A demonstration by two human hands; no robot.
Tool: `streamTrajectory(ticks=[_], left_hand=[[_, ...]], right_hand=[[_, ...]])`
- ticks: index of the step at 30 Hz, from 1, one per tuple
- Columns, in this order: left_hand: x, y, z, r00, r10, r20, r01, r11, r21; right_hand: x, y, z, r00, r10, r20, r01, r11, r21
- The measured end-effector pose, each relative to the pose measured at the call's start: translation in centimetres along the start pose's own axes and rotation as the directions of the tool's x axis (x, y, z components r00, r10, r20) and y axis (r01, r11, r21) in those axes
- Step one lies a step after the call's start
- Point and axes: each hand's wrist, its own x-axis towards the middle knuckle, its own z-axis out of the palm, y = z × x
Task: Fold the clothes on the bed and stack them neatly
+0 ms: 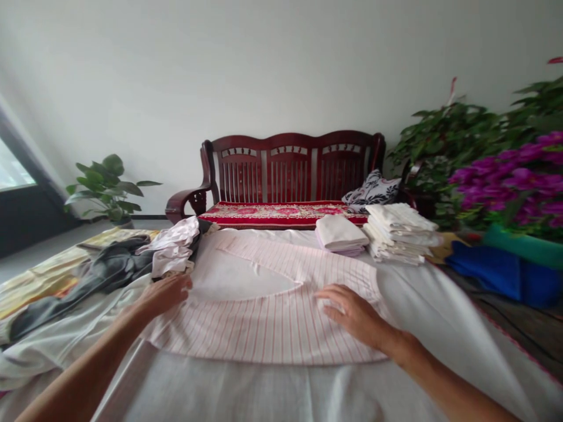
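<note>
A pair of white trousers with pink stripes point(264, 328) lies spread on a white sheet, waist end to the right and the two legs fanned out to the left. At the lower end of the near leg is my left hand point(169, 293), fingers stretched out over the cloth edge and slightly blurred. My right hand point(352, 310) is over the trousers near the crotch, with its fingers apart and nothing in them. Whether its fingertips press on the fabric I cannot tell.
Folded white cloths point(341, 233) and a taller folded stack point(398, 231) stand at the back right. Crumpled pale clothes point(173, 246) and dark garments point(105, 275) lie to the left. Behind is a wooden bench point(290, 167); purple flowers point(519, 176) stand at the right.
</note>
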Motion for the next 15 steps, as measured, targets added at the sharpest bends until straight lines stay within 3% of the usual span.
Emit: streamTrajectory(ticks=[3,6,9,11,15], left_hand=[[0.5,3.7,-0.2,0.989,0.136,-0.055,-0.137,0.991,-0.01],[0.8,8.1,0.1,0.961,0.262,-0.087,-0.268,0.961,-0.067],[1.4,12.2,0.5,0.949,0.296,-0.108,-0.309,0.942,-0.128],[2.3,14.6,0.7,0.946,0.302,-0.122,-0.32,0.929,-0.185],[5.2,18.7,1.2,0.922,0.335,-0.196,-0.387,0.823,-0.415]], right_hand=[[0.0,2.1,-0.6,0.999,0.019,0.031,-0.015,0.992,-0.124],[-0.3,3.9,-0.9,0.995,0.029,0.093,-0.019,0.995,-0.099],[0.0,5.9,-1.8,0.99,0.116,-0.076,-0.12,0.992,-0.044],[0.6,7.7,-2.9,0.947,0.226,-0.228,-0.239,0.97,-0.031],[2.1,11.4,-5.1,0.8,0.444,-0.403,-0.461,0.885,0.061]])
